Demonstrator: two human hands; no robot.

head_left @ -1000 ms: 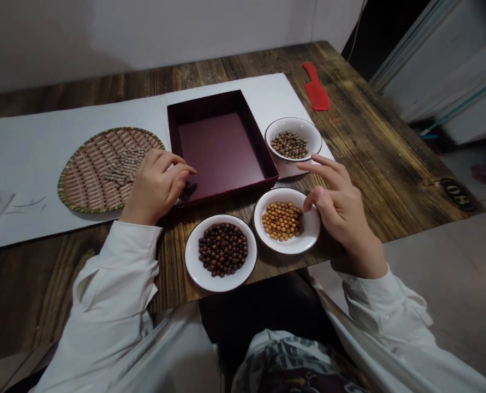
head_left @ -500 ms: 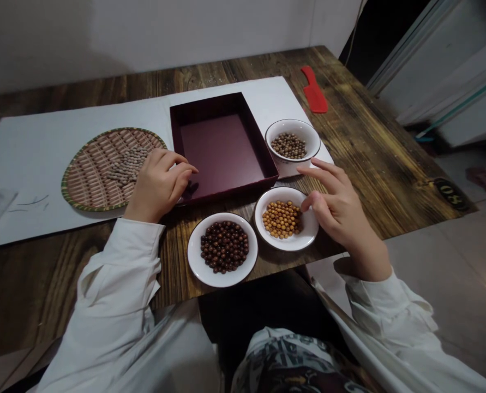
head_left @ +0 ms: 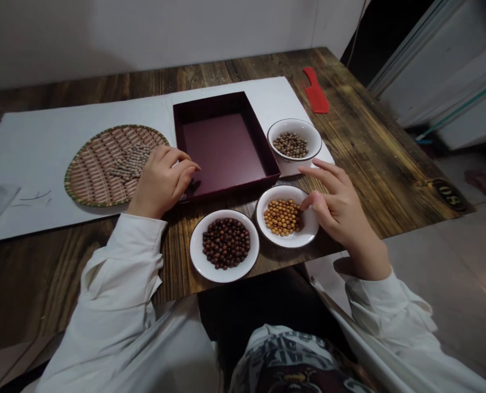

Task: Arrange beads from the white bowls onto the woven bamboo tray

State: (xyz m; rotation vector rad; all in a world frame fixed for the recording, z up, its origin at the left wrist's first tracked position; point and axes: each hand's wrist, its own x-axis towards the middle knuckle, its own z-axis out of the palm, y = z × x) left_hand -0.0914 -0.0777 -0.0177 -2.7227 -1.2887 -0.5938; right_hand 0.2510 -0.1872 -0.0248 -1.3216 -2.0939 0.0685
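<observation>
My left hand (head_left: 163, 180) rests at the near left corner of a maroon box (head_left: 226, 188), its fingers bent together with the tips over the box's inside. Whatever may be between those fingertips is hidden. My right hand (head_left: 336, 204) reaches over the rim of a white bowl (head_left: 267, 232) of yellow-brown beads (head_left: 282, 217). One of its fingertips touches the beads at their right edge, while another finger stretches out above the bowl; the fingers are apart. Dark brown beads (head_left: 226, 244) fill a second white bowl (head_left: 197, 261) nearby.
Greyish beads (head_left: 291, 145) sit in a white bowl (head_left: 317, 143) right of the box. A round woven tray (head_left: 89, 172) holds small pale pieces (head_left: 132, 162) on a white board (head_left: 30, 136). At the back right lies a red comb (head_left: 316, 93) on the wooden table (head_left: 373, 153).
Both hands keep nearly the same pose and place. The whole view has shifted slightly; no object has visibly moved on the table.
</observation>
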